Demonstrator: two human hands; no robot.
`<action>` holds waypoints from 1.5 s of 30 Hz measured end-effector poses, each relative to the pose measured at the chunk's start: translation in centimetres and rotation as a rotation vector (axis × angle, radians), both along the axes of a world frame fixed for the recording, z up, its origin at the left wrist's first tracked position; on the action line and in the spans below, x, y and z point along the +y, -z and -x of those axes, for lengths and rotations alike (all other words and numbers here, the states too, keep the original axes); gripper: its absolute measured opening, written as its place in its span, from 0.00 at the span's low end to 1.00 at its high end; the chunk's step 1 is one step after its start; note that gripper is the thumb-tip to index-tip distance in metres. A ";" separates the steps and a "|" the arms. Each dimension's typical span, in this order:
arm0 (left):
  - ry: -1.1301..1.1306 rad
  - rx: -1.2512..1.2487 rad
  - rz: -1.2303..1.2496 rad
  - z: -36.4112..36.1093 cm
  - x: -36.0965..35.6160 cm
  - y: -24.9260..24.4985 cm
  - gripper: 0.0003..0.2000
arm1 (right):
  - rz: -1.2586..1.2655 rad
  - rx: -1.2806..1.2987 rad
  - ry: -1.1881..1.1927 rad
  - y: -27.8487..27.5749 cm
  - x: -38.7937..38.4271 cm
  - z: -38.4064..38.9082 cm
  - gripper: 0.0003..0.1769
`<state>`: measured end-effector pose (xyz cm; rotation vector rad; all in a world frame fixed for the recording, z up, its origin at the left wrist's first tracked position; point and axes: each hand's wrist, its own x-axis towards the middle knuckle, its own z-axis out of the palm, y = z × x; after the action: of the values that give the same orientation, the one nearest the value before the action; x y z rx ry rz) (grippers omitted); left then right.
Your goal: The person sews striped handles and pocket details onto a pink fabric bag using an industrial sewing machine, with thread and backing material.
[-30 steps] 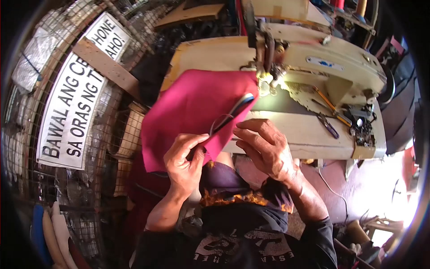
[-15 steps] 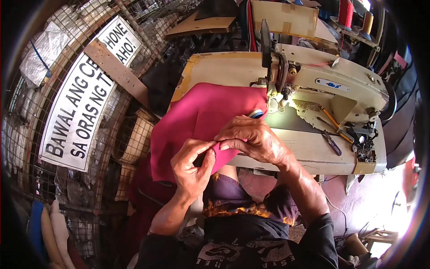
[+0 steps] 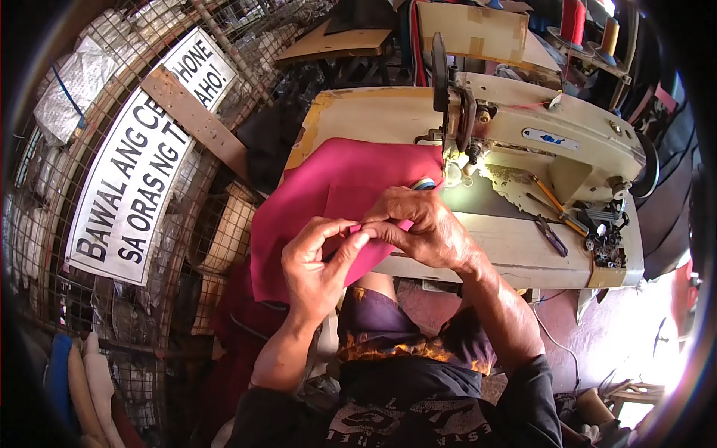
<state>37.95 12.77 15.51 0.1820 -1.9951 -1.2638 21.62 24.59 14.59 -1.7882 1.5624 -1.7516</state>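
- The left hand (image 3: 317,261) grips the near edge of a pink cloth (image 3: 336,179); its fingers (image 3: 328,226) are curled narrow, and the thumb presses up against them with the fabric between.
- The right hand (image 3: 422,228) lies palm down on the same edge, just beside the left. Its fingers (image 3: 377,230) are bent tight and pinch the cloth where they meet the left thumb.
- The two hands touch at the fingertips, right over the front edge of the worktop (image 3: 515,250).
- The pink cloth is spread on the left part of the worktop. Its far side reaches the needle area of the sewing machine (image 3: 553,138), and its left side hangs off the edge toward the person's lap.
- A small striped strip (image 3: 424,183) — blue and white — peeks out from behind the right hand's knuckles, on the cloth and close to the needle.
- To the right, well apart from the hands, a pair of dark snips (image 3: 553,237) and an orange pencil (image 3: 551,196) lie on the worktop under the machine's arm.
- A heap of small dark metal parts (image 3: 609,243) sits at the right end.
- Behind the machine stand a cardboard box (image 3: 470,30) and two thread spools (image 3: 573,19).
- On the left, a white printed sign (image 3: 127,187) hangs on a wire mesh wall (image 3: 45,224), crossed by a wooden slat (image 3: 194,119).
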 end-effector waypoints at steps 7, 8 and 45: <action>0.178 -0.114 -0.397 0.5 -2.4 -1.6 0.04 | -0.138 -0.088 -0.097 -0.5 0.0 1.6 0.12; 0.180 -0.106 -0.397 0.6 -2.6 -1.6 0.04 | -0.142 -0.063 -0.088 -0.8 0.1 1.9 0.12; 0.309 -0.347 1.129 11.6 1.0 8.8 0.22 | -0.312 0.533 0.354 14.2 13.2 -8.3 0.30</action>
<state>26.36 13.75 6.73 -0.5003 -2.7986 -0.0996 29.94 37.76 0.38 -2.0034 2.3297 -1.0849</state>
